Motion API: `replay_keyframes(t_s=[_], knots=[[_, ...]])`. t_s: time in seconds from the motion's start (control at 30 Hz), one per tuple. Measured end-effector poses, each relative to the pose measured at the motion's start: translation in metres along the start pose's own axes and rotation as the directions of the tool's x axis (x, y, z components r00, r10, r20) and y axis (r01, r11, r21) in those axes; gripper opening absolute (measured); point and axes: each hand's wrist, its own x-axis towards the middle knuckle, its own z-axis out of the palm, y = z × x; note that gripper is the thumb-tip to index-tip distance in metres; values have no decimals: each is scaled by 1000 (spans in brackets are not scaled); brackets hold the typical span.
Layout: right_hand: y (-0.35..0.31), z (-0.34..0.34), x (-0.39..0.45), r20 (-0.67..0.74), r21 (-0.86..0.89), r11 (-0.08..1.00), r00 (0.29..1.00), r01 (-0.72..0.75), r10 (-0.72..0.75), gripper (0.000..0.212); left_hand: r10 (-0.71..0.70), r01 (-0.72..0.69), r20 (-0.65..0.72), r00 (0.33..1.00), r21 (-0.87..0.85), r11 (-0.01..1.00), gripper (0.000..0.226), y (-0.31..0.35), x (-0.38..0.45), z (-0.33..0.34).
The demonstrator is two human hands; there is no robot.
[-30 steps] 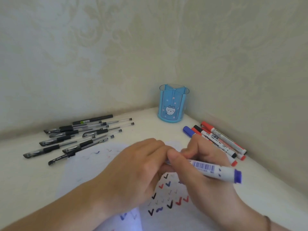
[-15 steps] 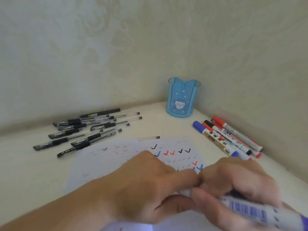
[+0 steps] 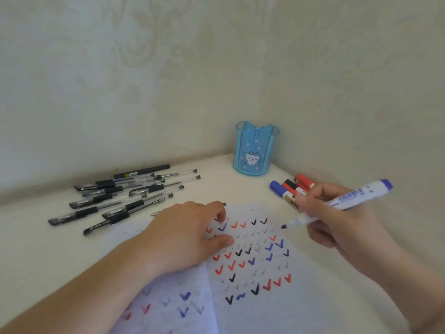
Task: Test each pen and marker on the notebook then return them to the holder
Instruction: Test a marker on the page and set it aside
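My right hand (image 3: pixel 337 225) grips a white marker with blue ends (image 3: pixel 351 197). It is uncapped, and its blue tip hovers at the upper right edge of the open notebook (image 3: pixel 265 273). The page is covered with red, blue and black check marks. My left hand (image 3: pixel 187 235) rests on the page's upper left with its fingers curled; whether they hide a cap I cannot tell. The blue translucent holder (image 3: pixel 255 150) stands empty in the corner, apart from both hands.
Several black gel pens (image 3: pixel 125 201) lie in a loose row on the white table (image 3: pixel 48 256) to the left. Several capped markers (image 3: pixel 289 188) lie by the right wall, partly behind my right hand. Walls close in the back and right.
My hands have come apart. The marker's tip is now bare, my right hand has swung it down toward the page, and my left hand has settled on the notebook.
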Motion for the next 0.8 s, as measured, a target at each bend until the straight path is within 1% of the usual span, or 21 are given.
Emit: replay_keyframes(t_s=[0.03, 0.07, 0.1, 0.13, 0.23, 0.27, 0.33, 0.43, 0.6, 0.8], knots=[[1, -1, -8, 37, 19, 1000, 999, 1, -2, 41, 1, -1, 6, 1000, 2, 1000, 40, 0, 0, 0], [3, -1, -16, 66, 50, 999, 998, 0, -3, 28, 5, -5, 2, 1000, 18, 1000, 41, 0, 0, 0], [5, 0, -24, 77, 68, 998, 997, 0, -6, 20, 10, -10, -7, 1000, 42, 999, 43, 1, 0, 1], [9, 1, -31, 67, 57, 998, 998, 9, -12, 23, 16, -14, -22, 1000, 65, 998, 44, 1, 1, 3], [17, 1, -38, -5, -20, 1000, 1000, 11, -11, 52, 27, -22, -51, 998, 78, 997, 46, 0, 2, 6], [18, 2, -37, -13, -52, 999, 1000, 6, -6, 56, 33, -29, -55, 998, 70, 997, 46, -1, 2, 7], [18, 2, -36, -26, -85, 996, 1000, -4, 1, 57, 48, -43, -68, 997, 74, 996, 45, -2, 3, 9], [20, 1, -35, -52, -92, 996, 999, -4, -1, 56, 52, -46, -82, 995, 68, 997, 44, -4, 4, 10], [28, -1, -31, -36, -192, 981, 999, 21, -28, 52, 53, -48, -70, 996, 74, 996, 45, -4, 4, 10], [27, -1, -29, -26, -160, 987, 1000, 7, -11, 57, 58, -54, -78, 995, 52, 997, 42, -4, 3, 9]])
